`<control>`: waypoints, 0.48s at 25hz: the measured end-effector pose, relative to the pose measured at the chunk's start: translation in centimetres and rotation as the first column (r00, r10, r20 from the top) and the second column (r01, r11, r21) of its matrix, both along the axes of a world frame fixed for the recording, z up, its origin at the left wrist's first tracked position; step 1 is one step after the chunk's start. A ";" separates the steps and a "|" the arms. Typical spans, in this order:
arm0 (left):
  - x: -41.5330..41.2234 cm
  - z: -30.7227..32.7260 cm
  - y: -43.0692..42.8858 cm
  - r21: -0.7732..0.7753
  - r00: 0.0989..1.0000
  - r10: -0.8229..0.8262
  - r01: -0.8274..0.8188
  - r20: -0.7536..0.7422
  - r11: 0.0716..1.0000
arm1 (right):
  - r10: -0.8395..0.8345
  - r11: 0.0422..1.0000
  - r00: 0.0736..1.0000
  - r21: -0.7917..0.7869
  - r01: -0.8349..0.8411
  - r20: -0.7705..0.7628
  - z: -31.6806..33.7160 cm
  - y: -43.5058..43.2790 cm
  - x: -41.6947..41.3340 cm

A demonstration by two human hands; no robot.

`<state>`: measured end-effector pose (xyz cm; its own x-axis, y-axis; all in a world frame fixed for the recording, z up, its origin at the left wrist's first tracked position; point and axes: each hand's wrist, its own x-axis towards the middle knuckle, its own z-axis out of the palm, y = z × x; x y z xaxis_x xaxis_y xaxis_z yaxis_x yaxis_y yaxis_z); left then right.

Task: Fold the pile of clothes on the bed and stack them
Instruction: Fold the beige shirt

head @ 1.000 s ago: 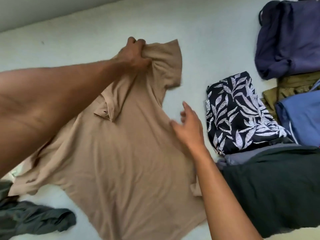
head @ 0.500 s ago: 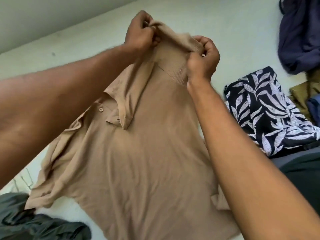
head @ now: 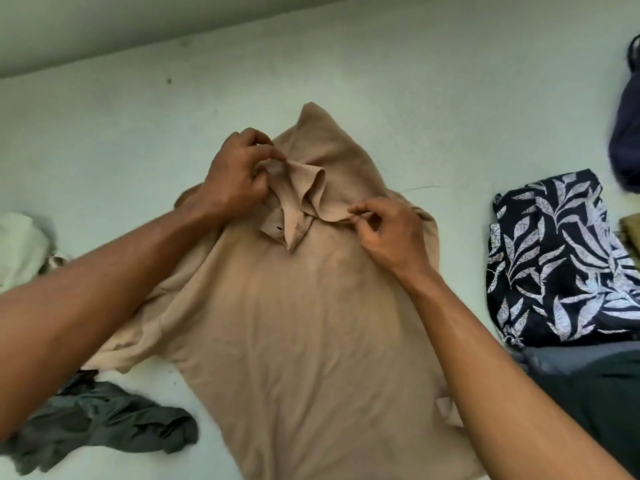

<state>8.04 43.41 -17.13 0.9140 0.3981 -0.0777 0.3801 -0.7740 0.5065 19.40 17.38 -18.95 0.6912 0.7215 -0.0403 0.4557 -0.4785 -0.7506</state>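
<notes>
1. I've got a pale bed sheet (head: 346, 81) filling the view, w/ a plain wall (head: 104, 22) along the top-left edge.
2. One tan polo shirt (head: 311, 323) lies front-up mid-sheet, its collar (head: 308, 188) at the far end and the hem toward me.
3. The left hand (head: 235, 178) has its fingers curled on the collar's left side, pinching the cloth.
4. The right hand (head: 391, 233) pinches the collar's right edge btwn thumb and forefinger.
5. Count on the right: one folded leaf-print piece (head: 554, 258), one dark piece (head: 606, 393) nearer me, one navy piece (head: 627, 140) at the far edge, and a sliver of olive cloth (head: 632, 226).
6. On the left: one crumpled grey piece (head: 104, 427) just beside the shirt's sleeve, and one white cloth (head: 20, 247) further up.
</notes>
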 end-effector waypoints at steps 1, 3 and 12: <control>-1.2 0.5 -0.3 -0.017 0.996 0.077 -0.076 0.037 0.997 | -0.005 1.000 1.000 -0.015 0.004 -0.013 0.9 0.4 0.1; -4.7 1.2 -1.1 -0.069 0.964 0.259 -0.255 0.067 0.965 | 0.046 0.998 0.998 -0.044 -0.048 -0.041 2.3 1.6 -0.6; -29.4 -0.4 -2.4 0.058 0.618 0.655 -0.707 -0.434 0.705 | 0.513 0.828 0.831 -0.132 -0.545 -0.215 0.5 3.9 -19.2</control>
<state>-21.32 41.04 -17.49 0.2567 0.8587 -0.4436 0.9563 -0.1590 0.2454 0.17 21.25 -18.48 0.1769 0.9426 -0.2831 0.5568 -0.3330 -0.7610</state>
